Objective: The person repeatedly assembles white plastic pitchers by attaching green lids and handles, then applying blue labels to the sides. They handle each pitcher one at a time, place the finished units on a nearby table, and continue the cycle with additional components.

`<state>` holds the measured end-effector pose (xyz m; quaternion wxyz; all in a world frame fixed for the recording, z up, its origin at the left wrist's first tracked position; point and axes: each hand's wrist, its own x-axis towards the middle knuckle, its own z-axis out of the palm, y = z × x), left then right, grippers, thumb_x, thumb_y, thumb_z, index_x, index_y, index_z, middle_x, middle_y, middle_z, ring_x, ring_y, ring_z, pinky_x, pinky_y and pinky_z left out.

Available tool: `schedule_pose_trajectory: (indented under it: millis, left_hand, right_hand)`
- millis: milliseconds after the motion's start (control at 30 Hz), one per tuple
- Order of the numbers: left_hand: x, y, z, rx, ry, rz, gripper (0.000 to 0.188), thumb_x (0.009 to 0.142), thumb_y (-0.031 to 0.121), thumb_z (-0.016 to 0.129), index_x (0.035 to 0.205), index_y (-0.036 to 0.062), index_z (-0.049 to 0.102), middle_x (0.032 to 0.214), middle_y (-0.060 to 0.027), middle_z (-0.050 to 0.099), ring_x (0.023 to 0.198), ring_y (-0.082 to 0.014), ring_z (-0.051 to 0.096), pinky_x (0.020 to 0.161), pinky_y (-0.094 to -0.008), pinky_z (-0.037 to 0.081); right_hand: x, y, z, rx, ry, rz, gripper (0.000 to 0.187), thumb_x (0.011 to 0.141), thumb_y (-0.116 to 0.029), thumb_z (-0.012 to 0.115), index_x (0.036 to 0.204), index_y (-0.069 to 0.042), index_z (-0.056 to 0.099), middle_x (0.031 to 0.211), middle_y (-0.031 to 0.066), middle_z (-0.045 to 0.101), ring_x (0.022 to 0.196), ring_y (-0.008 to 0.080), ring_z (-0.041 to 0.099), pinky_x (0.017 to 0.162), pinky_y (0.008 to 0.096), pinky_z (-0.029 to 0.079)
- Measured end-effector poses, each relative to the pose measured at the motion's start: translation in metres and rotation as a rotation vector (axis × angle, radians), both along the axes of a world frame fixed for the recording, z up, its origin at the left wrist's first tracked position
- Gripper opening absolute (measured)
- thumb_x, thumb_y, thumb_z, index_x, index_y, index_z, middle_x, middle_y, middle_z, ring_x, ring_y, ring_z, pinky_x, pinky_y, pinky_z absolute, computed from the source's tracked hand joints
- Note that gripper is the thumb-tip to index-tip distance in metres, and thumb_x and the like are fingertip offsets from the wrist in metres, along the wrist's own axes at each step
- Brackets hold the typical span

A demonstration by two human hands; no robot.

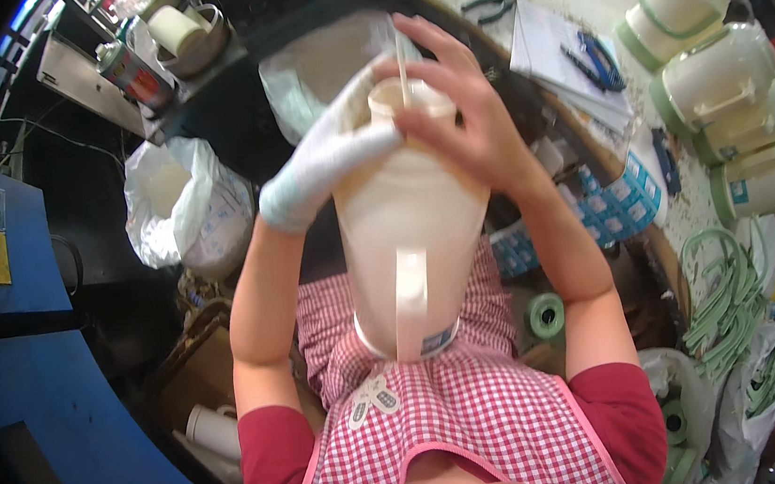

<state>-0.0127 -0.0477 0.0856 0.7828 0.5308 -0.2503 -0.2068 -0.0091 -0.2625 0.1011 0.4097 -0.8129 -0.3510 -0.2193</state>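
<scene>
A tall cream plastic jug body [410,230] with a flat handle strip down its front rests against my red-and-white checked apron [481,412]. My left hand [327,159], in a white glove, grips the jug near its open top from the left. My bare right hand [463,102] is at the rim of the jug's mouth, fingers pinching a thin pale strip [402,66] that stands up from the opening.
Several finished cream-and-green jugs [720,84] lie on the worktable at right, beside papers and pliers [491,9]. Green plastic handle strips [720,301] fill bags at lower right. White sacks [181,212] stand at left, next to a blue machine [17,309].
</scene>
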Motion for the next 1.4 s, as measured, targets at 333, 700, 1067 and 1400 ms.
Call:
schedule_pose_trajectory:
  millis: [333,700,1067,1400]
  left_hand:
    - [-0.016,-0.021,0.026,0.068,-0.207,-0.252,0.080,0.088,0.031,0.081,0.153,0.0002,0.047,0.139,-0.0098,0.063,0.127,-0.0173,0.057,0.110,-0.0341,0.046]
    - [-0.014,0.052,0.055,-0.012,-0.131,0.113,0.077,0.080,0.036,0.083,0.141,-0.0035,0.058,0.131,-0.0126,0.069,0.119,-0.0217,0.067,0.105,-0.0371,0.051]
    - [-0.093,0.192,0.024,0.558,-0.395,1.337,0.096,0.074,0.058,0.078,0.146,0.0000,0.053,0.151,-0.0309,0.046,0.142,-0.0429,0.048,0.115,-0.0545,0.044]
    - [-0.079,0.173,0.000,0.655,-0.352,1.154,0.096,0.068,0.045,0.085,0.142,-0.0046,0.052,0.151,-0.0263,0.051,0.137,-0.0354,0.054,0.116,-0.0477,0.042]
  right_hand:
    - [-0.030,-0.031,0.076,-0.253,0.070,0.444,0.032,0.093,-0.025,0.076,0.067,-0.010,0.064,0.064,0.0030,0.056,0.070,0.0218,0.056,0.080,0.0350,0.039]
    - [0.202,-0.087,0.091,-0.017,-0.284,-0.507,0.030,0.098,-0.027,0.064,0.109,0.001,0.064,0.094,0.0180,0.066,0.088,0.0293,0.066,0.081,0.0426,0.053]
    - [0.265,0.066,-0.230,-1.135,0.534,0.051,0.029,0.080,-0.020,0.077,0.104,-0.004,0.080,0.104,0.0182,0.078,0.101,0.0345,0.075,0.088,0.0436,0.059]
    - [0.233,0.064,-0.265,-1.138,0.763,0.058,0.032,0.077,-0.025,0.076,0.097,-0.001,0.081,0.107,0.0221,0.077,0.101,0.0372,0.075,0.090,0.0471,0.058]
